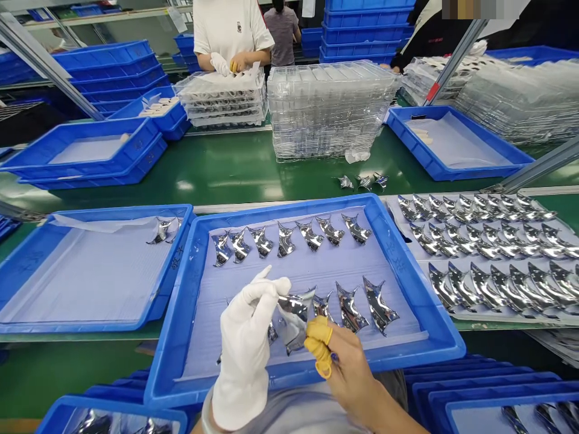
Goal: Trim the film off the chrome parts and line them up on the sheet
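My left hand (246, 346), in a white glove, pinches the upper left edge of a shiny chrome-plated part (293, 322) with pointed corners. Yellow finger cots cover fingertips of my right hand (337, 352), whose fingers are curled against the right side of the same part. A small blue thing shows by those fingers, too small to name. Both hands are over a blue tray (181, 313) lined with white sheet. Several similar chrome parts lie in it in two rows, such as the chrome part (380, 304) at right; my hands partly hide the front row.
At left, another blue tray (90, 328) holds chrome parts at its right end. Rows of chrome parts (488, 241) cover a board at right. Clear plastic trays (332, 114) are stacked behind, near a co-worker (233, 36). More blue trays (497, 386) sit below the front edge.
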`<action>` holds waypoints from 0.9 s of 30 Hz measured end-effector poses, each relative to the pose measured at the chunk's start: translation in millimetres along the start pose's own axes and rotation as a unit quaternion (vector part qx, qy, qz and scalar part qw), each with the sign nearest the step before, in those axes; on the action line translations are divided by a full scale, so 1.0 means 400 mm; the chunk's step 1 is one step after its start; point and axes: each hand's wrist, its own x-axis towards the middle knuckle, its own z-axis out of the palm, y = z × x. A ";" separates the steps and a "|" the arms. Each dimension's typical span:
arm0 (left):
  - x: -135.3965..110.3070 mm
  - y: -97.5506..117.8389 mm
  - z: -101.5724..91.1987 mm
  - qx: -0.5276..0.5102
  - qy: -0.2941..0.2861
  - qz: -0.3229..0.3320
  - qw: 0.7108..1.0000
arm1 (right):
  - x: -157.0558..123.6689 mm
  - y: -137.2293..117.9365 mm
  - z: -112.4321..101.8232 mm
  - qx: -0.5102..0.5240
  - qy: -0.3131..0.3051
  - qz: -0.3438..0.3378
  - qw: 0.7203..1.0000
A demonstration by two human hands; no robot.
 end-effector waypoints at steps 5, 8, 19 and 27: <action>-0.002 0.013 0.012 0.015 0.018 0.010 1.000 | 0.025 -0.016 -0.007 0.195 -0.004 0.155 0.969; 0.004 0.028 0.024 0.015 0.022 -0.020 0.999 | 0.033 -0.021 -0.006 0.365 -0.028 0.291 0.884; 0.021 0.058 0.048 0.037 0.035 -0.025 0.998 | 0.058 -0.034 -0.001 0.555 -0.016 0.396 0.731; 0.027 0.053 0.034 0.002 -0.024 -0.150 0.988 | 0.083 -0.062 0.007 0.551 0.024 0.379 0.743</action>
